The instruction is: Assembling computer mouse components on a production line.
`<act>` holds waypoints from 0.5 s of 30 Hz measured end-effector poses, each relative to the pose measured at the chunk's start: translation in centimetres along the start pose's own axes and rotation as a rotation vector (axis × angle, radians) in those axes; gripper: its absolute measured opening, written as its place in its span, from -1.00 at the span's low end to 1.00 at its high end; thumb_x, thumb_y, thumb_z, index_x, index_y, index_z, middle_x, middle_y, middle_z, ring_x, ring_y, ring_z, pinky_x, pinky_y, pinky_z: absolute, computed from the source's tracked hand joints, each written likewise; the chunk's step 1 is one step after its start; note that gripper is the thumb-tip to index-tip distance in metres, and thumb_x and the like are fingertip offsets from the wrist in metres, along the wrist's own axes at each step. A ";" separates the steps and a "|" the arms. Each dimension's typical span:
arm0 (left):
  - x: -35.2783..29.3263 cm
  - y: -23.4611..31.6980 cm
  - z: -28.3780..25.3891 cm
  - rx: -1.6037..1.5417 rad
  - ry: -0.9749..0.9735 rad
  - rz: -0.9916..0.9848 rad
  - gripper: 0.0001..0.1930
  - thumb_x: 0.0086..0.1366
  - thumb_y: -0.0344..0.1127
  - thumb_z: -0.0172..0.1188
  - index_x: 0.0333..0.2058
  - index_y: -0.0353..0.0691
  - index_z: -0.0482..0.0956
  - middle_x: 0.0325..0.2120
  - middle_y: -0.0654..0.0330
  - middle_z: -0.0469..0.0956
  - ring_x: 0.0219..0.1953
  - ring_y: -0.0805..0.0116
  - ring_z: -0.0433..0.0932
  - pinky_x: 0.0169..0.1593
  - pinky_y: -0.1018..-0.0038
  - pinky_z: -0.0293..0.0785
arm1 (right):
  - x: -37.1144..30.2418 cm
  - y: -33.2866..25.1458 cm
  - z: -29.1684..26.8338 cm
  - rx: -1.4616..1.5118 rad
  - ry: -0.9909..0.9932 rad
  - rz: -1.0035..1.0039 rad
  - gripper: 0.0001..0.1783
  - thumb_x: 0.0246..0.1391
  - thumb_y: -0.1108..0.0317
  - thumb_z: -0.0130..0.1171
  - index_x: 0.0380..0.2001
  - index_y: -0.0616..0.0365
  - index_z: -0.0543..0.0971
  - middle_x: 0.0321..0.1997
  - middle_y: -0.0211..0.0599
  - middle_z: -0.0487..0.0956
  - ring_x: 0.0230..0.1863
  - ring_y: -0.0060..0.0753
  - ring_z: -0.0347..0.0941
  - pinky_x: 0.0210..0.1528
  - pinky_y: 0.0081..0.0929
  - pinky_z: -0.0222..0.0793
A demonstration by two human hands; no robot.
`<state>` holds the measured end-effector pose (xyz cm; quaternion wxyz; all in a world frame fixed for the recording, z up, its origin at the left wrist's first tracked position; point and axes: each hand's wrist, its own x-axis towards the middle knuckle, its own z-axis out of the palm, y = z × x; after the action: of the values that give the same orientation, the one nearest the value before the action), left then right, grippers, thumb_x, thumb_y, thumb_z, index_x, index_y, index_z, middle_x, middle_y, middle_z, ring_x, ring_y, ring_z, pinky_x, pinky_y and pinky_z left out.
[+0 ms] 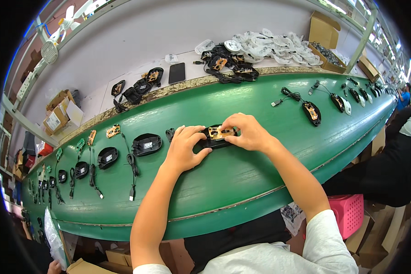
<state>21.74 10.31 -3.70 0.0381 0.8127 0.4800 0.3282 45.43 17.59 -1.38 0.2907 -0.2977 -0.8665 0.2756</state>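
Note:
On the green belt in front of me lies a black mouse base (220, 143) with a tan circuit board (215, 133) in it. My left hand (184, 147) holds the left side of this base, thumb on the near edge and fingers on the far edge. My right hand (247, 132) is closed over the right part of the board, its fingertips and thumb on it. Whether the board is fully seated is hidden by the fingers. To the left sits another mouse base (146, 144), without a board, and its coiled cable (132, 165) lies beside it.
Several mouse bases, cables and boards line the green belt (242, 182) on both sides. Along the back ledge are a black phone (177, 73), white mouse covers (278, 48) and a cardboard box (326, 57). A pink basket (347, 214) stands below right, near another person.

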 end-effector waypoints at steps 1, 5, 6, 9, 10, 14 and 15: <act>0.0 0.0 0.0 -0.001 0.001 -0.002 -0.67 -0.04 -0.26 0.42 -0.28 -0.16 0.55 0.00 0.23 0.56 0.03 0.25 0.49 0.25 0.17 0.19 | 0.0 0.1 0.2 -0.016 0.015 -0.032 -0.70 -0.16 0.55 0.33 -0.25 0.11 0.67 -0.22 -0.33 0.62 -0.24 -0.35 0.48 -0.21 -0.48 0.42; 0.2 0.0 0.3 -0.013 0.020 0.004 -0.64 -0.04 -0.28 0.42 -0.25 -0.17 0.54 -0.02 0.22 0.56 0.02 0.25 0.49 0.25 0.18 0.19 | 0.1 -0.1 0.4 -0.002 0.030 -0.073 -0.75 -0.18 0.57 0.33 -0.32 0.15 0.67 -0.22 -0.29 0.59 -0.25 -0.27 0.47 -0.17 -0.42 0.44; 0.3 0.0 0.3 -0.015 0.026 0.007 -0.63 -0.04 -0.28 0.42 -0.24 -0.17 0.54 -0.02 0.22 0.56 0.02 0.25 0.48 0.25 0.19 0.19 | 0.1 -0.2 0.4 0.003 0.036 -0.088 -0.76 -0.19 0.58 0.33 -0.35 0.16 0.66 -0.22 -0.28 0.58 -0.25 -0.25 0.47 -0.15 -0.40 0.44; 0.8 0.1 0.1 -0.061 0.018 -0.022 -0.62 -0.04 -0.29 0.42 -0.22 -0.17 0.52 -0.04 0.21 0.56 0.02 0.25 0.48 0.25 0.20 0.19 | 0.4 0.0 0.1 -0.043 0.006 -0.090 -0.73 -0.17 0.59 0.32 -0.29 0.14 0.67 -0.18 -0.29 0.57 -0.25 -0.26 0.47 -0.15 -0.40 0.44; 1.0 0.2 0.0 -0.083 0.015 -0.036 -0.60 -0.05 -0.29 0.42 -0.21 -0.17 0.52 -0.05 0.20 0.56 0.01 0.24 0.48 0.25 0.21 0.19 | 0.5 0.1 0.0 -0.066 -0.009 -0.092 -0.71 -0.16 0.59 0.31 -0.27 0.13 0.68 -0.16 -0.29 0.57 -0.25 -0.27 0.47 -0.15 -0.41 0.44; 1.0 0.3 0.3 -0.121 0.013 -0.052 -0.57 -0.05 -0.31 0.42 -0.16 -0.17 0.50 -0.09 0.20 0.56 0.00 0.23 0.48 0.24 0.22 0.19 | 0.6 -0.1 0.1 -0.158 -0.063 -0.103 -0.70 -0.14 0.60 0.29 -0.25 0.11 0.68 -0.15 -0.29 0.54 -0.25 -0.25 0.46 -0.15 -0.41 0.44; 0.9 0.3 0.4 -0.129 0.016 -0.052 -0.55 -0.05 -0.32 0.42 -0.14 -0.18 0.50 -0.10 0.20 0.56 -0.01 0.22 0.48 0.23 0.22 0.19 | 0.6 -0.2 0.1 -0.193 -0.082 -0.109 -0.70 -0.13 0.60 0.29 -0.25 0.10 0.68 -0.16 -0.29 0.53 -0.25 -0.24 0.46 -0.15 -0.41 0.44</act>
<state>22.56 11.00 -3.45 0.0952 0.7933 0.4789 0.3638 44.93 17.86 -1.14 0.2396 -0.2653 -0.9151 0.1867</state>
